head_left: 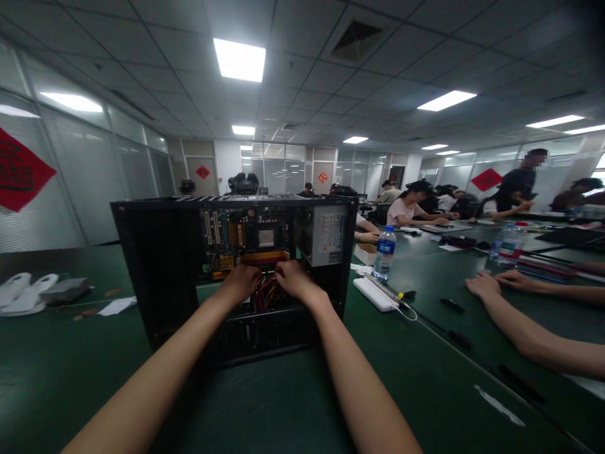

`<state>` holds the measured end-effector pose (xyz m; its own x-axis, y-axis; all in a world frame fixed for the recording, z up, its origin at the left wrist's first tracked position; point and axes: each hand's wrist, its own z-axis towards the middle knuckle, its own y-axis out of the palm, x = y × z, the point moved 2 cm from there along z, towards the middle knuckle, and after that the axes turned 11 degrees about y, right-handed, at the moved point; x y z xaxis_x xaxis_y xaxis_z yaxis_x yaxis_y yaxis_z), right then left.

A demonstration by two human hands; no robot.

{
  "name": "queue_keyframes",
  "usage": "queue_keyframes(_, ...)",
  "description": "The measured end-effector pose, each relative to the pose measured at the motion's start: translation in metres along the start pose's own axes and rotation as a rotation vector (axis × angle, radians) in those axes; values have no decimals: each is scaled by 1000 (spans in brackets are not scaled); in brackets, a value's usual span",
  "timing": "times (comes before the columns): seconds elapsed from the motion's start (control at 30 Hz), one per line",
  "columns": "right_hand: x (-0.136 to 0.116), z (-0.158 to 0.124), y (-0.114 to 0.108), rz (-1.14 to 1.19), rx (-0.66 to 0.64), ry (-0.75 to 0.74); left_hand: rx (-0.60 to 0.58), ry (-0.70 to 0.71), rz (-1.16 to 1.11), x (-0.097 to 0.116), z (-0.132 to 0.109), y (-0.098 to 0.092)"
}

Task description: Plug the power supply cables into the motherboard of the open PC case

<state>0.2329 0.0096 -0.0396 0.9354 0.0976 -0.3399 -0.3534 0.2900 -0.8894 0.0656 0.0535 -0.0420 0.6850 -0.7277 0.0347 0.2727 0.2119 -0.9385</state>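
Observation:
An open black computer case (pixel 155 265) stands on its side edge in front of me, with its interior facing me. Inside are a motherboard (pixel 250 221) with orange and red slots (pixel 265 257) and, at the upper right, a silver power supply (pixel 328 236). Both of my hands reach into the case just below the slots. My left hand (pixel 242 282) has curled fingers beside a bundle of coloured cables (pixel 265 295). On the other side of that bundle, my right hand (pixel 295 279) is closed too. The fingertips are small and dark, so whatever they grip cannot be made out.
Right of the case are a water bottle (pixel 385 254), a white power bank (pixel 375 293) with a cable, and a small box (pixel 365 254). Another person's arms (pixel 520 321) rest at the right. A grey block (pixel 66 290) and white objects (pixel 28 293) lie left.

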Motion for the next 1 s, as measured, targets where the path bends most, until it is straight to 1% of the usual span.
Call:
queue_keyframes(0.1,-1,-5,-3,119,73,-26,-8,-17,-23,5,-6,-7)
queue_keyframes(0.13,0,-5,-3,149,76,-50,-6,-28,-16,7,-9,-10)
queue_keyframes(0.23,6,-1,-1,265,106,-118,36,-85,68,18,-20,-18)
queue_keyframes(0.33,14,7,1,422,229,-84,85,-188,127,29,-32,-23)
queue_keyframes(0.4,14,10,3,426,292,-74,93,-241,91,37,-38,-23)
queue_keyframes(0.47,8,8,4,349,313,-149,74,-278,43,44,-42,-20)
queue_keyframes(0.53,-1,3,5,253,294,-276,37,-287,-8,50,-43,-16)
queue_keyframes(0.6,-9,-3,7,178,236,-400,11,-268,-60,53,-43,-12)
queue_keyframes(0.67,-14,-7,8,139,173,-477,7,-242,-115,52,-42,-8)
queue_keyframes(0.8,-14,-7,12,130,117,-503,24,-202,-184,44,-40,-3)
queue_keyframes(0.9,-13,-4,15,112,93,-506,56,-204,-159,42,-39,-1)
queue_keyframes(1.0,-13,-2,16,116,84,-512,88,-191,-139,44,-41,-3)
